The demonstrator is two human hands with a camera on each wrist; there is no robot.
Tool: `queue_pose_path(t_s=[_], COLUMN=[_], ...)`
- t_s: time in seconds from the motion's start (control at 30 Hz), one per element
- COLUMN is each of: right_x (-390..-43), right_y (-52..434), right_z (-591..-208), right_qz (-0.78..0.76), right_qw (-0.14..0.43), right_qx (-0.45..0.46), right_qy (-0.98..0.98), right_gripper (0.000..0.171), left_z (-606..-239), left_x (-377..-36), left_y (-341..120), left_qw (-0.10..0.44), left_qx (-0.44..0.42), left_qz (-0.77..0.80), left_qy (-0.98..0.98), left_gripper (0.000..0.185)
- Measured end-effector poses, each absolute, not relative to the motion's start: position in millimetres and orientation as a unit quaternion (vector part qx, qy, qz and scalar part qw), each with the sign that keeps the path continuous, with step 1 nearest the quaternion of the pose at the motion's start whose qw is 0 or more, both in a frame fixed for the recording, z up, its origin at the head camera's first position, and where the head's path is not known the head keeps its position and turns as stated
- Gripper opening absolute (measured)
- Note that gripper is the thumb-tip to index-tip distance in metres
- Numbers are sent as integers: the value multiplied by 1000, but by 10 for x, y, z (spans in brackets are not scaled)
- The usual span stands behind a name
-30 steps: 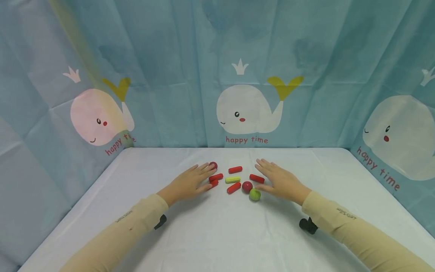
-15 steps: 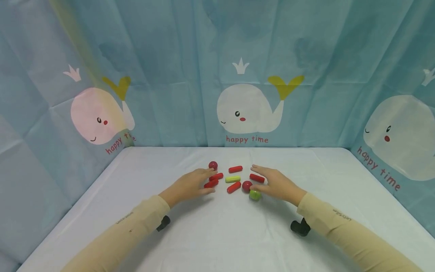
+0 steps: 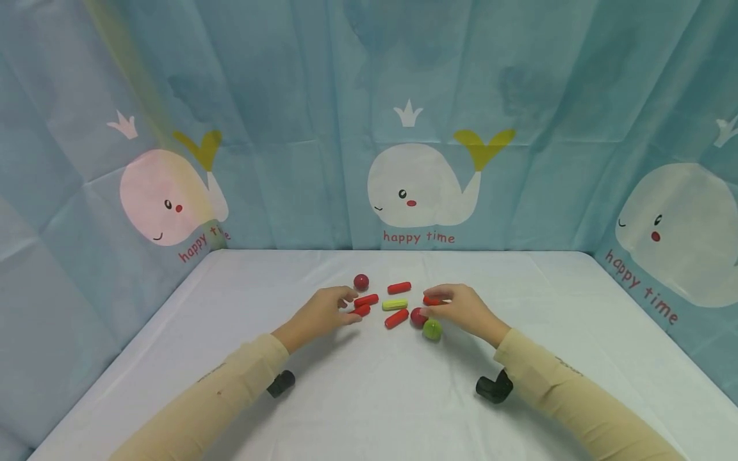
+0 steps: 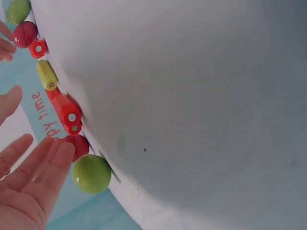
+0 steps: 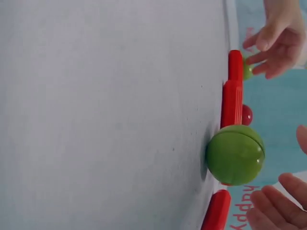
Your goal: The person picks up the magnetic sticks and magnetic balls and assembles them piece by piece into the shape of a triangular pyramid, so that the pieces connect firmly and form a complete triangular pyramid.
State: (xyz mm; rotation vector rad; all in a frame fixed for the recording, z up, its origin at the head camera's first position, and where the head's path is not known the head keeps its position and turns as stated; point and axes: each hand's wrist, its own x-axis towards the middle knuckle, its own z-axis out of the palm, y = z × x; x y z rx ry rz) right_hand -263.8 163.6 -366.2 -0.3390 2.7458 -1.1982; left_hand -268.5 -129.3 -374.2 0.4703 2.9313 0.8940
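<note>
My left hand [image 3: 318, 315] hovers over the left side of a group of small toys, fingers loosely bent and holding nothing. Nearest it are two red sticks [image 3: 366, 300] and a red ball [image 3: 360, 282]. The left wrist view also shows a green ball [image 4: 91, 173] by its fingers, hidden in the head view. On the right, my right hand [image 3: 467, 312] hangs with bent fingers above a partly covered red stick [image 3: 432, 300], near another red ball [image 3: 418, 317] and a seamed green ball [image 5: 235, 155]. Nothing is visibly gripped there.
Between the hands lie a yellow ribbed stick [image 3: 394, 305] and two more red sticks, one behind [image 3: 399, 288] and one in front [image 3: 396, 318]. A white cloth covers the table [image 3: 380, 397]. Blue curtains [image 3: 288, 192] with whale prints rise behind and at both sides.
My right hand has moved inward and lower, its fingers bending over a red stick. The left fingers have drawn back and bent, uncovering the red ball at the back. The toys appear unmoved.
</note>
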Motion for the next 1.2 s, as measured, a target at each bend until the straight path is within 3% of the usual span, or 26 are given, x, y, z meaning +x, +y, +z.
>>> queue_pose_path(t_s=[0.33, 0.77, 1.2], right_x=[-2686, -2749, -2774], right_y=[1618, 1618, 1566], right_z=[-3734, -3774, -3806], right_qz=[-443, -469, -463], right_qw=[99, 129, 149], right_qx=[-36, -3, 28], right_qy=[890, 874, 873], right_gripper=[43, 44, 38], left_z=[-3773, -3793, -3835], left_x=[-2715, -2728, -2772], left_y=[-1293, -1280, -1247], left_qw=[32, 76, 85], left_qx=[77, -8, -26], left_qz=[342, 401, 388], left_qy=[936, 913, 918], left_gripper=[37, 32, 25])
